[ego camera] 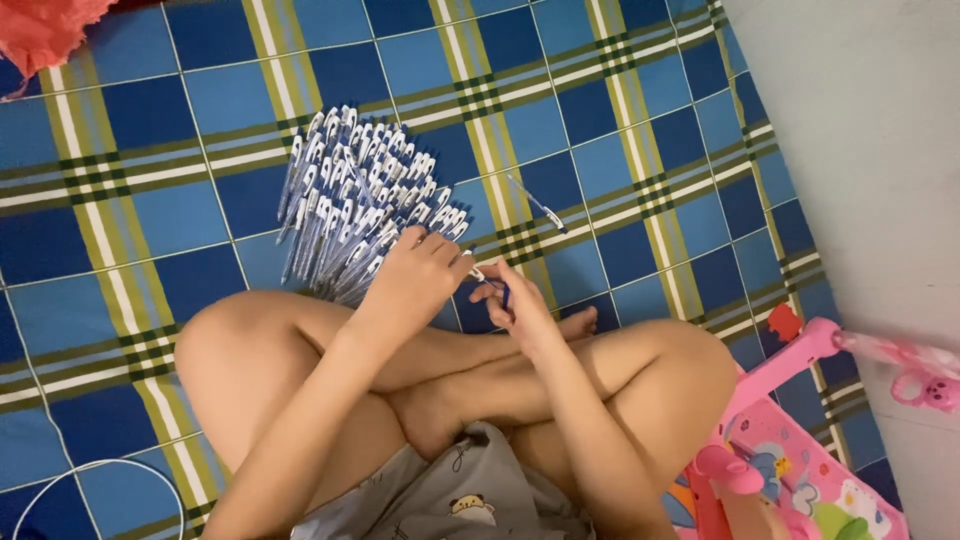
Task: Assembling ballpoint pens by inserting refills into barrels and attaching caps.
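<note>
A fanned pile of several blue-and-white pens lies on the blue checked blanket in front of my crossed legs. My left hand rests at the pile's near edge, fingers curled around a pen whose white tip points toward my other hand. My right hand is closed on a small dark blue pen part, touching that tip. One loose pen lies alone to the right of the pile.
A pink plastic toy stands at the bottom right, partly on the blanket, with a pink piece on the grey floor. A red cloth is at the top left. A white cable curves at the bottom left.
</note>
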